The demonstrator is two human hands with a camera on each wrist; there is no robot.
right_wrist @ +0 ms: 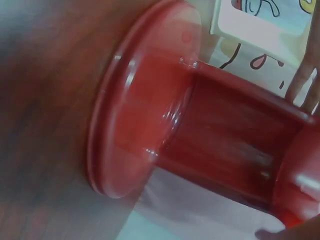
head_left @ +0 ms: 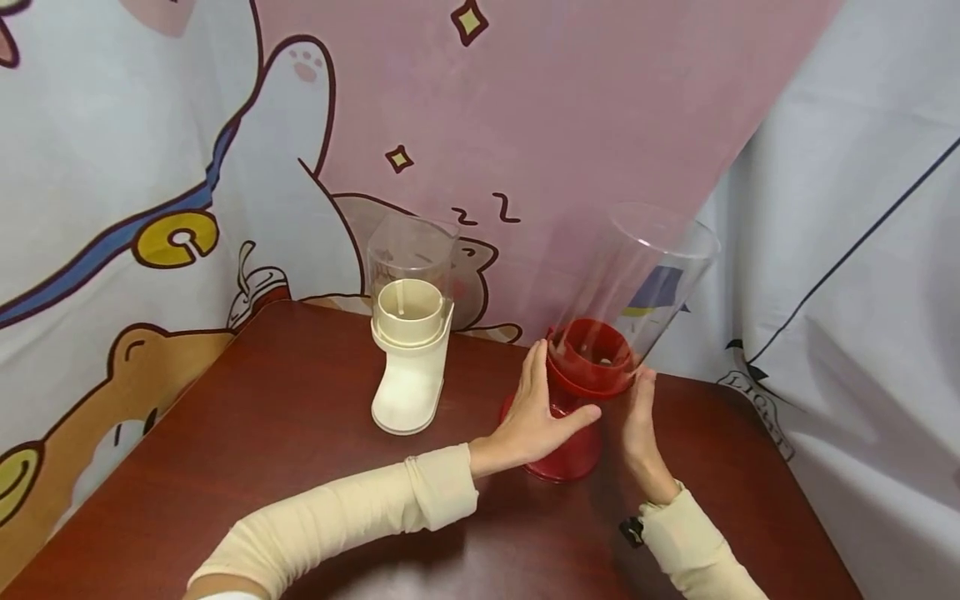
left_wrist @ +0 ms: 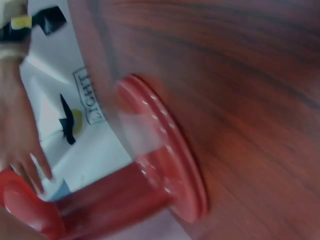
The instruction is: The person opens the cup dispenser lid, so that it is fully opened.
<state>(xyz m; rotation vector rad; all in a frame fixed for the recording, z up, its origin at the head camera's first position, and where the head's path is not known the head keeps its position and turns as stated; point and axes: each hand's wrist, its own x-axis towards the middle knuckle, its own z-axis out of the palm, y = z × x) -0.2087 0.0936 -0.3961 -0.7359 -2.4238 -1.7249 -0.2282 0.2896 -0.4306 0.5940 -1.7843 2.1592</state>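
Note:
A red stand point(head_left: 568, 457) with a round base and a cup-shaped top is on the table. A tall clear cylinder point(head_left: 667, 279) rises from its red cup point(head_left: 596, 385), leaning right in the head view. My left hand point(head_left: 528, 421) touches the cup's left side with extended fingers, its thumb spread in front of the column. On the opposite side, my right hand point(head_left: 642, 429) has straight fingers against the cup near the cylinder's lower end. Both wrist views show the red base point(left_wrist: 172, 150) and column point(right_wrist: 230, 140) up close; there the hands appear only in part.
A smaller cream stand point(head_left: 408, 392) with a clear container point(head_left: 408, 250) stands to the left on the dark red-brown table point(head_left: 262, 433). Behind hangs a cartoon-printed cloth point(head_left: 562, 100), with white cloth point(head_left: 847, 292) along the right side. My right wrist wears a black strap point(head_left: 632, 531).

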